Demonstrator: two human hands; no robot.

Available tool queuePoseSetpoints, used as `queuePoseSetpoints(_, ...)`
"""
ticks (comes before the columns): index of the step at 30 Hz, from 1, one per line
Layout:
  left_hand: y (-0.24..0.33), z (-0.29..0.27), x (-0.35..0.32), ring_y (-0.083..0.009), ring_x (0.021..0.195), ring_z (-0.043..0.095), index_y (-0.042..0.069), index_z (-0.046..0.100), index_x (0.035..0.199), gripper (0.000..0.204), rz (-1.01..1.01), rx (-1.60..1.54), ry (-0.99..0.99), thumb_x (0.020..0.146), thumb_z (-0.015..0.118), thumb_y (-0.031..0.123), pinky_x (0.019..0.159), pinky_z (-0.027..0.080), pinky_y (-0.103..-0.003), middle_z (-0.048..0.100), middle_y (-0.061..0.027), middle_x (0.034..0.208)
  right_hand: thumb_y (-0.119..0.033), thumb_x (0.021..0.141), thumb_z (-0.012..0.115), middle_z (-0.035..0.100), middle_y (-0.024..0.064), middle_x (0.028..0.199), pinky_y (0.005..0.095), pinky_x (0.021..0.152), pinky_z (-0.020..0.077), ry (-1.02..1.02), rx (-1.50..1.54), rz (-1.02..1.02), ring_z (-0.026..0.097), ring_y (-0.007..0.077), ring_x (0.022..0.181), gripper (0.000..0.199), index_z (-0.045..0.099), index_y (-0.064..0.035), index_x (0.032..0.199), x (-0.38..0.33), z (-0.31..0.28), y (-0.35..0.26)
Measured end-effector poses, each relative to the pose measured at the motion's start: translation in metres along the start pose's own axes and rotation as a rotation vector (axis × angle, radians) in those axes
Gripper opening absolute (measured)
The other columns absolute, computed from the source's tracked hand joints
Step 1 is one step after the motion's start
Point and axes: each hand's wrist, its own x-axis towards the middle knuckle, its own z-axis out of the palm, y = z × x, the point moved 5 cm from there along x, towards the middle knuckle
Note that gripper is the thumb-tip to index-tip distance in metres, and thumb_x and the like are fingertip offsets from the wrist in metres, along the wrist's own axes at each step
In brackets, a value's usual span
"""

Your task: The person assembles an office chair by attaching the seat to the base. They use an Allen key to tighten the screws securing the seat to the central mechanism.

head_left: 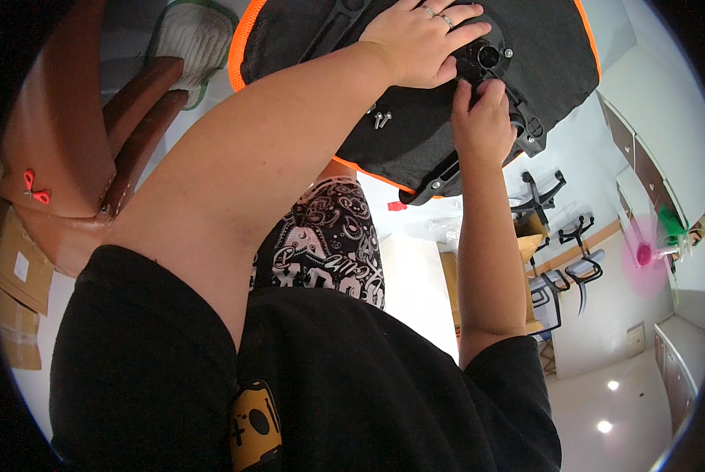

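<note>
A black fabric panel with orange edging (415,145), perhaps a chair seat turned over, lies in front of me. Black plastic arms and a round hub (488,55) with a hole are on it. My left hand (419,39), wearing rings, rests on the panel with its fingers stretched toward the hub. Just below the hub, my right hand (485,122) has thumb and fingers closed together against the black bracket; whatever they pinch is hidden. Some silver screws (382,119) lie loose on the fabric between my left forearm and right hand.
On the left stands a brown sofa (53,141) with red-handled scissors (35,189) on it. Cardboard boxes (22,259) are at the far left. A grey mat (195,39) lies behind the sofa. At right are black chair parts (537,193) and an open cardboard box (529,236).
</note>
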Motion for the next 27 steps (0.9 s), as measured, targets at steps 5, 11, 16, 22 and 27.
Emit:
queuePoseSetpoints(5, 0.0, 0.004, 0.0, -0.0299, 0.139, 0.018, 0.01, 0.033, 0.14, 0.061, 0.008, 0.033, 0.03, 0.085, 0.047, 0.031, 0.114, 0.012, -0.044, 0.03, -0.0115, 0.146, -0.037, 0.087, 0.05, 0.062, 0.011, 0.093, 0.0522, 0.071, 0.0445, -0.081, -0.051, -0.01, 0.065, 0.0335, 0.078, 0.026, 0.051, -0.0113, 0.093, 0.002, 0.005, 0.001)
queuePoseSetpoints(11, 0.0, 0.005, 0.001, -0.0297, 0.139, 0.018, 0.01, 0.033, 0.14, 0.06, 0.01, 0.048, 0.034, 0.085, 0.046, 0.032, 0.114, 0.011, -0.043, 0.03, -0.0115, 0.147, -0.036, 0.089, 0.048, 0.061, 0.0106, 0.092, 0.0513, 0.071, 0.0444, 0.007, 0.018, 0.007, 0.064, 0.0347, 0.077, 0.025, 0.052, -0.0112, 0.092, -0.001, 0.004, 0.002)
queuePoseSetpoints(16, -0.001, 0.006, 0.001, -0.0292, 0.139, 0.018, 0.01, 0.033, 0.14, 0.06, 0.002, 0.022, 0.028, 0.085, 0.046, 0.032, 0.115, 0.01, -0.043, 0.029, -0.0114, 0.147, -0.035, 0.089, 0.048, 0.06, 0.0105, 0.092, 0.0506, 0.07, 0.0448, -0.094, -0.057, 0.011, 0.064, 0.0355, 0.079, 0.025, 0.054, -0.0114, 0.092, 0.001, 0.007, 0.005)
queuePoseSetpoints(22, 0.003, -0.005, 0.001, -0.029, 0.14, 0.017, 0.01, 0.032, 0.141, 0.061, -0.008, 0.004, -0.062, 0.086, 0.046, 0.032, 0.115, 0.01, -0.042, 0.028, -0.0114, 0.147, -0.037, 0.089, 0.047, 0.06, 0.0109, 0.091, 0.0497, 0.069, 0.0448, -0.037, -0.034, -0.011, 0.062, 0.0352, 0.078, 0.028, 0.058, -0.011, 0.084, -0.001, 0.011, 0.007)
queuePoseSetpoints(27, 0.002, -0.001, 0.002, -0.0289, 0.14, 0.017, 0.01, 0.032, 0.141, 0.061, -0.009, -0.001, -0.017, 0.086, 0.046, 0.032, 0.115, 0.01, -0.042, 0.028, -0.0113, 0.148, -0.039, 0.089, 0.048, 0.06, 0.0096, 0.089, 0.0493, 0.067, 0.0445, 0.073, 0.07, 0.003, 0.062, 0.0339, 0.078, 0.03, 0.058, -0.0114, 0.084, -0.003, 0.005, 0.006)
